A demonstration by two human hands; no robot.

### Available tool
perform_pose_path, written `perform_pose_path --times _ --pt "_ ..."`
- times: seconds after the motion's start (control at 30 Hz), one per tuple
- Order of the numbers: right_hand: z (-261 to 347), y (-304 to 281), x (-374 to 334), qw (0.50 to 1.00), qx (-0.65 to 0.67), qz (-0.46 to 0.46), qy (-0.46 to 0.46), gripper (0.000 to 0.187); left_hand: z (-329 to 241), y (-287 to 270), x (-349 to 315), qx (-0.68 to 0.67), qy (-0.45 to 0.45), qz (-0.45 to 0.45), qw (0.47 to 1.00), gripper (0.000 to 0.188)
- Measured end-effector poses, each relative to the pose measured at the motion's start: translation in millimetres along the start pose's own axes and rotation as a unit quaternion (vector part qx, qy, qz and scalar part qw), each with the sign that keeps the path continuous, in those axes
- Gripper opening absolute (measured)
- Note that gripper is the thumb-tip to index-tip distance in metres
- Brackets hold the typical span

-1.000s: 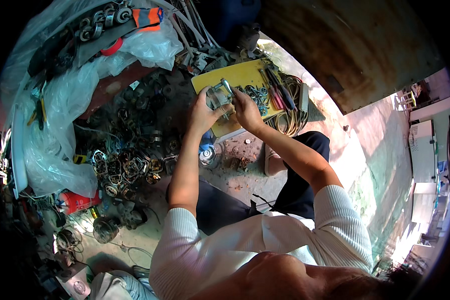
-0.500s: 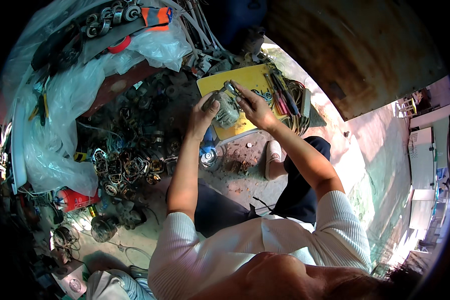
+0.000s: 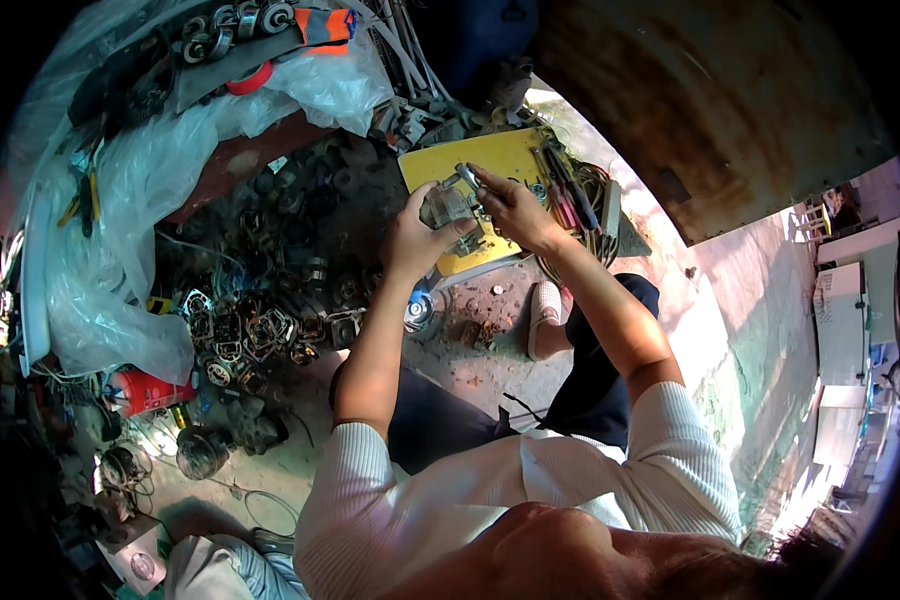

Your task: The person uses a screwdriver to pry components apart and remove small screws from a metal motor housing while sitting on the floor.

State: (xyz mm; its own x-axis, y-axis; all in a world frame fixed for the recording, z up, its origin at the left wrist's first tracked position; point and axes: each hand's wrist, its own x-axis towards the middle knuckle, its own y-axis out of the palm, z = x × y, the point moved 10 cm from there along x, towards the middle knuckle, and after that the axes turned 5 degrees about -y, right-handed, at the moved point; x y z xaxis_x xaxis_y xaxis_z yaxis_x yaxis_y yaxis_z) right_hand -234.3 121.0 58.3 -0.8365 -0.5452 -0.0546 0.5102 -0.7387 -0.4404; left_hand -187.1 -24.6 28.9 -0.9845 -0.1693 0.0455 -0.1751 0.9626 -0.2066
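My left hand (image 3: 412, 235) is wrapped round a grey metal motor body (image 3: 450, 208), gripping its left and lower side. My right hand (image 3: 520, 212) is closed on a hand tool with a shiny metal head (image 3: 466, 175), which sits at the motor's upper right edge. I cannot make out the exact kind of tool; the fingers cover much of it. Both hands are over a yellow board (image 3: 432, 157) on the ground. Screwdrivers and pliers with coloured handles (image 3: 568, 190) lie on its right side.
Many dusty motor parts (image 3: 260, 325) are heaped to the left. Plastic sheeting (image 3: 120, 290) drapes there, with a red tape roll (image 3: 250, 78) above it. A rusty panel (image 3: 710, 110) stands at upper right. Coiled wires (image 3: 602, 235) lie beside the board. Another person's clothed leg (image 3: 230, 572) shows lower left.
The motor has been turned in my left hand, which has shifted slightly right. My right hand and the tool have moved a little with it.
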Motion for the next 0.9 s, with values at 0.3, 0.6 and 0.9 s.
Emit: perform_pose_path --times 0.3,0.6,0.9 --pt "-48.4 11.2 -2.5 0.980 0.122 0.054 0.151 0.037 -28.8 1.6 -12.8 0.296 0.139 -0.080 0.942 0.092" --pt "-10.3 8.7 40.2 0.969 -0.141 0.163 0.118 0.032 -22.3 2.8 -19.7 0.232 0.150 -0.115 0.954 0.093" --pt "-26.9 6.5 55.2 0.940 -0.213 0.236 0.127 0.028 -26.4 6.3 -23.4 0.278 0.153 -0.131 0.939 0.094"
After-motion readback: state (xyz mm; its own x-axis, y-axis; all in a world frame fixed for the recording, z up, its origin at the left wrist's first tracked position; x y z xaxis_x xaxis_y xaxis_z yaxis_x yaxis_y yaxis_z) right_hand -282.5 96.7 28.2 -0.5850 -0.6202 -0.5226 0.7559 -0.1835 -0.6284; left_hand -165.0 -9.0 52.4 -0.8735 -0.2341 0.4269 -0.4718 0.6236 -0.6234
